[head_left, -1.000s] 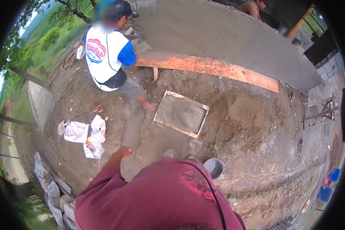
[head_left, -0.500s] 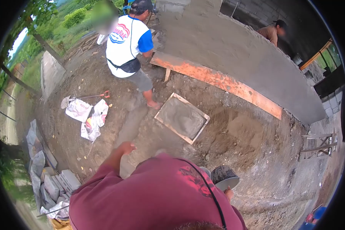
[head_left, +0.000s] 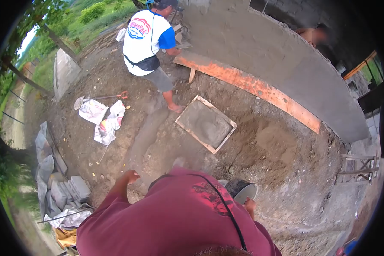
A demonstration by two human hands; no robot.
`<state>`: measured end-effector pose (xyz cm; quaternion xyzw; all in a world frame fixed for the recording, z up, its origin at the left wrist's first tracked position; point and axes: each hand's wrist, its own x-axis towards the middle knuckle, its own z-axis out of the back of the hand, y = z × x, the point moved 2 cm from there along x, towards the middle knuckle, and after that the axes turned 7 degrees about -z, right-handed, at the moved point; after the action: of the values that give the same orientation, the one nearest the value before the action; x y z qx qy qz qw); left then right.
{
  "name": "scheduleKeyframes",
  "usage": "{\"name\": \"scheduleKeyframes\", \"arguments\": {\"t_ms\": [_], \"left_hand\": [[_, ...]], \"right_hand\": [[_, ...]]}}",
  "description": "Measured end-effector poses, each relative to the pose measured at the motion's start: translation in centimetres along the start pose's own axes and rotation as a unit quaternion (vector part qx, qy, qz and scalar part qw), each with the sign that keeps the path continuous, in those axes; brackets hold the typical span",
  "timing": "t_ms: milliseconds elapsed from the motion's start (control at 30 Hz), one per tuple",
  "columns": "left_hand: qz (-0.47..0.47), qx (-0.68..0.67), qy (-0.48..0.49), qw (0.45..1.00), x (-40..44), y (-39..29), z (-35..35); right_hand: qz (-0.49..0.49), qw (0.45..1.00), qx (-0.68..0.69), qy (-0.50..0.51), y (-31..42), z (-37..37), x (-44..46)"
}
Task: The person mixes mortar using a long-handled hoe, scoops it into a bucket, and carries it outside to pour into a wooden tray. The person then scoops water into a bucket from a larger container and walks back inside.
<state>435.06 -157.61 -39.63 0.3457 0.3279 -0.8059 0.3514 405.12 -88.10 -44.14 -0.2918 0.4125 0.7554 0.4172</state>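
Observation:
My right hand [head_left: 250,205] is closed at the edge of a dark bucket [head_left: 234,187]. The bucket is tipped on its side beside my body, its round grey end turned towards that hand; my maroon shirt hides part of it. Out to the left, my left hand [head_left: 131,176] hangs over the dirt, fingers loosely curled, with nothing visible in it. Ahead of me on the ground lies a shallow wooden-framed box [head_left: 200,147] with wet grey mortar [head_left: 207,123] inside.
A co-worker [head_left: 143,42] bends at a long orange-stained board [head_left: 251,87] along the plastered wall [head_left: 251,42]. Torn sacks [head_left: 109,123] and a shovel [head_left: 111,96] lie left. Concrete blocks [head_left: 77,190] are stacked lower left. A wooden stand [head_left: 357,167] is at right. Another person is behind the wall.
My left hand has swung back and left, towards my body. My right hand and the bucket have moved slightly up and left in view. The scene has shifted slightly right.

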Motion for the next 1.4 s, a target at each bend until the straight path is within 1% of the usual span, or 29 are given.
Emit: {"name": "scheduleKeyframes", "arguments": {"t_ms": [33,100,133,200,233,300,333,400,433,500,533,600,633,667,700,767,867,967,1067,1267,1400], "left_hand": [[0.003,0.009,0.006,1.000,0.0,0.8,-0.9],[0.003,0.015,0.011,1.000,0.2,1.1,-1.4],[-0.002,0.013,0.011,1.000,-0.1,0.8,-1.5],[-0.011,0.008,0.002,1.000,-0.7,-1.3,-0.6],[-0.015,0.006,-0.006,1.000,-0.7,-2.6,0.1],[-0.037,0.008,-0.025,0.999,-0.2,-4.2,1.0],[-0.055,0.014,-0.038,0.998,0.4,-4.8,1.5],[-0.084,0.013,-0.054,0.995,1.4,-6.2,2.6],[-0.093,0.005,-0.056,0.994,1.7,-7.0,3.2],[-0.108,0.002,-0.055,0.993,2.3,-8.4,4.1],[-0.114,0.007,-0.050,0.992,2.6,-8.9,4.5],[-0.126,0.019,-0.042,0.991,3.0,-8.9,4.6],[-0.132,0.027,-0.039,0.990,3.6,-8.8,4.5],[-0.139,0.034,-0.036,0.989,3.9,-8.7,4.6],[-0.143,0.039,-0.035,0.988,4.0,-8.4,4.7],[-0.151,0.045,-0.031,0.987,3.8,-8.3,4.6],[-0.095,0.027,-0.019,0.995,2.2,-8.8,5.0],[-0.089,0.051,-0.013,0.995,2.4,-7.9,4.7],[-0.080,0.040,-0.011,0.996,2.6,-7.4,4.4],[-0.121,0.050,-0.023,0.991,1.6,-8.6,5.1],[-0.127,0.051,-0.041,0.990,2.7,-7.3,4.3]], "right_hand": [[0.008,0.998,-0.060,0.001,-0.1,0.4,-0.3],[0.018,0.996,-0.083,0.008,-0.7,0.6,-0.4],[0.019,0.999,-0.046,0.012,-2.1,0.7,0.3],[0.025,0.999,-0.026,0.022,-4.6,1.3,2.5],[0.031,0.998,-0.043,0.027,-5.6,1.7,3.3],[0.000,0.999,-0.041,0.010,-5.9,2.0,2.3],[-0.037,0.999,-0.021,-0.013,-5.4,2.0,1.3],[-0.047,0.998,-0.008,-0.036,-5.3,2.0,0.2],[-0.021,0.999,-0.016,-0.035,-5.6,1.8,0.3],[0.049,0.992,-0.110,-0.039,-6.3,1.8,0.5],[0.091,0.975,-0.196,-0.043,-6.2,2.0,0.2],[0.070,0.987,-0.137,-0.041,-6.8,2.1,-0.5],[0.006,0.999,0.009,-0.034,-7.6,1.7,-0.2],[-0.057,0.986,0.155,-0.026,-8.9,1.3,0.5],[0.003,0.994,0.110,-0.023,-9.8,1.1,1.0],[0.040,0.995,0.089,-0.038,-10.8,1.1,0.8],[0.024,0.993,0.095,-0.059,-11.9,1.1,0.3],[0.017,0.993,0.097,-0.070,-12.4,1.3,-0.1],[0.017,0.993,0.092,-0.077,-12.5,1.4,-0.2],[0.029,0.992,0.092,-0.082,-12.2,1.7,0.3],[0.047,0.992,0.089,-0.081,-11.9,1.6,1.0]]}}
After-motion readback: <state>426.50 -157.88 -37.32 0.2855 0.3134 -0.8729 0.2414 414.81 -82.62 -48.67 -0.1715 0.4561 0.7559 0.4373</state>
